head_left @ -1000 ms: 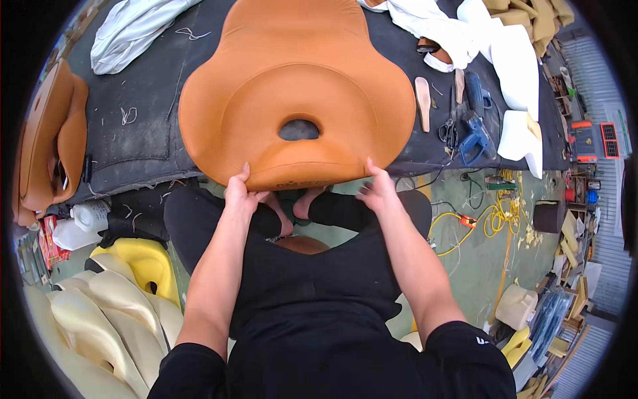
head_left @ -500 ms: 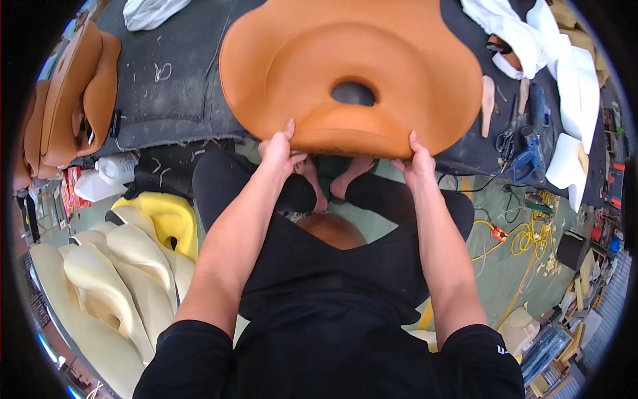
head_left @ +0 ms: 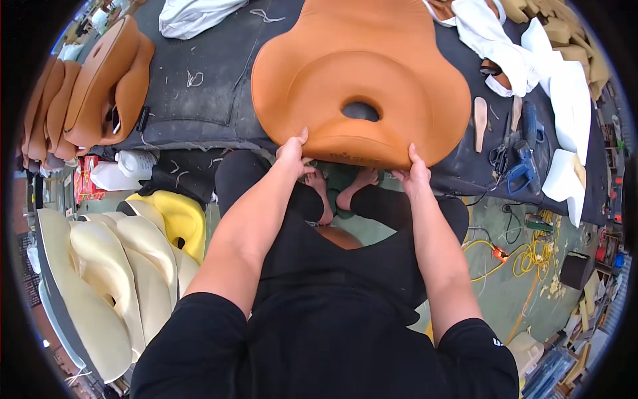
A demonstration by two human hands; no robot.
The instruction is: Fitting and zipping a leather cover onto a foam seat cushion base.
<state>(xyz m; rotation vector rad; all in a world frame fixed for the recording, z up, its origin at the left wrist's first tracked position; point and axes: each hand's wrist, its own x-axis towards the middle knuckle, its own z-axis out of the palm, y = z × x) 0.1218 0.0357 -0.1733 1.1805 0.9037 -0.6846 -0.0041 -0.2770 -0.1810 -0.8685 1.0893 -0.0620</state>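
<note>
A tan-orange contoured seat cushion (head_left: 362, 80) with an oval hole lies on the dark bench, its near edge reaching over the bench's front. My left hand (head_left: 292, 154) grips that near edge on the left, thumb on top and fingers tucked underneath. On the right side of the same edge, my right hand (head_left: 415, 170) pinches it the same way. Both sets of fingers are partly hidden below the cushion. Raised lettering shows on the front face between my hands.
Finished tan cushions (head_left: 109, 80) stand at the bench's left end. Scissors (head_left: 498, 157), a blue glue gun (head_left: 525, 169) and a wooden tool (head_left: 480, 124) lie right of the cushion. Cream foam cushions (head_left: 126, 272) and a yellow one (head_left: 174, 223) sit lower left. Yellow cable (head_left: 531, 253) coils on the floor.
More of the cushion's far part and lettered front face shows now. The whole view has shifted, bringing the left-hand cushions further in. Both hands keep their hold on the near edge.
</note>
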